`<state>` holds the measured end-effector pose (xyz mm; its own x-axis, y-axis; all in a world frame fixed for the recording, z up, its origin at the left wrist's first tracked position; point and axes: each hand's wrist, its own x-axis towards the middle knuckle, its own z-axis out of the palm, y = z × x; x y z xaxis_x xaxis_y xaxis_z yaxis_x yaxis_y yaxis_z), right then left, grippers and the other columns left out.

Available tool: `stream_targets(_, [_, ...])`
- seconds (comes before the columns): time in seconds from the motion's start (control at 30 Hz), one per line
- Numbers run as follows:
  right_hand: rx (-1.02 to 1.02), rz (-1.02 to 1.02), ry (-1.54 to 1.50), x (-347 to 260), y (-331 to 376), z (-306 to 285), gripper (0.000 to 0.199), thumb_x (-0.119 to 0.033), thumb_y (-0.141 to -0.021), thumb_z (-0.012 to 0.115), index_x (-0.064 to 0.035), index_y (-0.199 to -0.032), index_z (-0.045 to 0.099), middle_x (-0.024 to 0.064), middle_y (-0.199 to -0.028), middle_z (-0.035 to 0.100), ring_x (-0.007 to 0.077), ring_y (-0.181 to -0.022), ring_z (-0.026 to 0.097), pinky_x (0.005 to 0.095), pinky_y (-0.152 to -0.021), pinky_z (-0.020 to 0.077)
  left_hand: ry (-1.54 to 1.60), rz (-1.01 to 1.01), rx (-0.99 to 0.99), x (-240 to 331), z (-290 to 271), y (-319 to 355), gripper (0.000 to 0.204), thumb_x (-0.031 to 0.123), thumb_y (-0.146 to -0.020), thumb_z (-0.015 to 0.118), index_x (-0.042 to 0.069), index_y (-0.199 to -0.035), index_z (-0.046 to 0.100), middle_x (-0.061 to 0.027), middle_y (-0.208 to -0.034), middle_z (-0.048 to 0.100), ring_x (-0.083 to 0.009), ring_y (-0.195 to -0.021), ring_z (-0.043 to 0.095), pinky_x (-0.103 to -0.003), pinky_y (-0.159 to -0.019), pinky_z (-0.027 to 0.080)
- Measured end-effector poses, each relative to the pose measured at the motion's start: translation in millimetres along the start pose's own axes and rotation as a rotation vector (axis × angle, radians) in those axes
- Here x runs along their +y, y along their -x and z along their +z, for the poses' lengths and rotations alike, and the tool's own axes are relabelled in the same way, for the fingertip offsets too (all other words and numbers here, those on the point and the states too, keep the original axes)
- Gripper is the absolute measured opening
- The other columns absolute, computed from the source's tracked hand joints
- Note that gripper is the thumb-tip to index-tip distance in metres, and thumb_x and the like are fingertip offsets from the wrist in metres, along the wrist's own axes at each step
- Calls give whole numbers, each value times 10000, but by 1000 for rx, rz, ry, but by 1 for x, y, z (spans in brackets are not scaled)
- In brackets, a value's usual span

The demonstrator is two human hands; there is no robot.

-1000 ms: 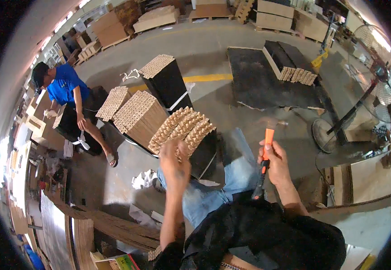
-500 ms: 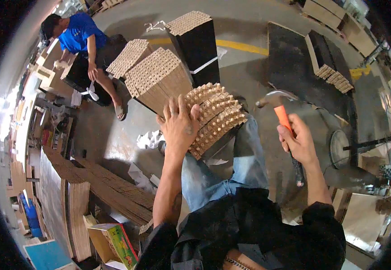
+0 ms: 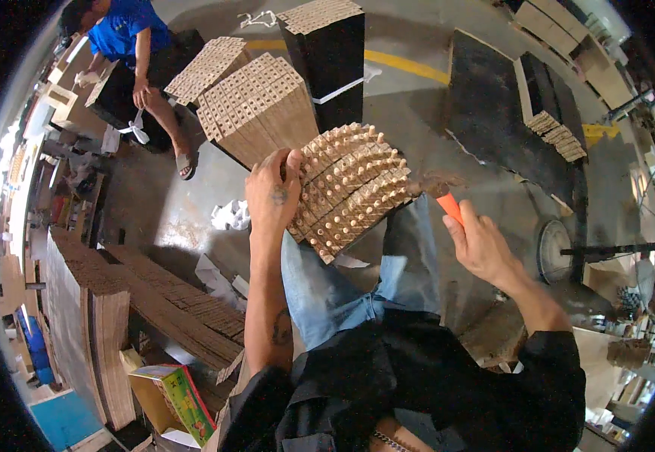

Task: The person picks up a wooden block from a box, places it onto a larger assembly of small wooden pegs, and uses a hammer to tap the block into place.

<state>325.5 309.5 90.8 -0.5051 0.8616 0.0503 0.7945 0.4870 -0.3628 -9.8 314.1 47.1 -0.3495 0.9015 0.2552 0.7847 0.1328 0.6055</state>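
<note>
While the person sits over the floor, the head view shows this:
Left hand: the left hand (image 3: 273,197) lies flat against the left edge of the pegged wooden block (image 3: 350,190), fingers spread over its top corner; the grip is pressing, not wrapped round.
Pegged wooden block: it rests on the person's knee in blue jeans (image 3: 327,290), tilted, its face full of rows of pale dowel pegs.
Right hand: the right hand (image 3: 482,245) has its grip closed on the orange handle of a hammer (image 3: 442,193), fingers curled narrow about it.
Hammer: its blurred head is just beside the block's right edge; whether it touches cannot be told.
Behind: more pegged blocks (image 3: 256,105) stand on the concrete floor (image 3: 418,120).
Upper left: a co-worker in a blue shirt (image 3: 128,26) sits by another stack.
Lower left: layered boards (image 3: 90,331) and a colourful box (image 3: 180,395).
</note>
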Motion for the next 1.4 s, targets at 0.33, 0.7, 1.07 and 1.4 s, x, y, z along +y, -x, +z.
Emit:
stream_targets(0.33, [26, -15, 82, -15, -10, 6, 230, -239, -994, 507, -11, -1000, 478, 196, -554, 532, 417, -508, 571, 447, -441, 423, 17, -138, -23, 1, -2, 3, 427, 420, -955, 517, 38, -933, 706, -208, -808, 663, -402, -788, 634, -458, -709, 485])
stream_targets(0.7, [48, 36, -7, -21, -24, -10, 275, -290, -1000, 492, -36, -902, 453, 200, -609, 582, 446, -560, 592, 461, -457, 427, 90, -150, 52, -4, 0, 3, 438, 447, -934, 544, 45, -943, 718, -184, -782, 680, -380, -755, 656, -425, -693, 505])
stream_targets(1.07, [65, -6, -166, -44, -21, -23, 296, -323, -1000, 473, -27, -982, 457, 248, -637, 586, 480, -600, 584, 564, -533, 426, 177, -181, 40, -4, -3, 6, 438, 446, -920, 574, 34, -952, 718, -202, -795, 682, -373, -764, 666, -413, -700, 510])
stream_targets(1.4, [-10, -25, -199, -54, -20, -15, 279, -282, -996, 484, -8, -941, 473, 261, -636, 592, 477, -610, 591, 522, -489, 428, 144, -169, 104, -11, -4, 10, 431, 440, -913, 588, 30, -951, 715, -204, -803, 684, -365, -774, 672, -407, -716, 517])
